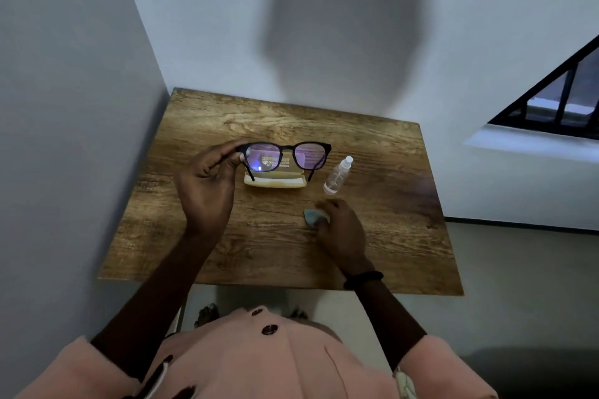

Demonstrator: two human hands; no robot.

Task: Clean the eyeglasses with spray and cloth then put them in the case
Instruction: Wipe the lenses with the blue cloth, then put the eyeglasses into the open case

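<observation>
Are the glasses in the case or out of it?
Out: the left hand holds the glasses by one corner, above the case.

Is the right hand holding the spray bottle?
No, the right hand grips the cloth; the spray bottle sits untouched on the table.

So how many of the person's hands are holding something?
2. The left hand pinches the black-framed eyeglasses by one corner, above the beige case; the right hand grips the crumpled pale-teal cloth on the brown wooden table.
</observation>
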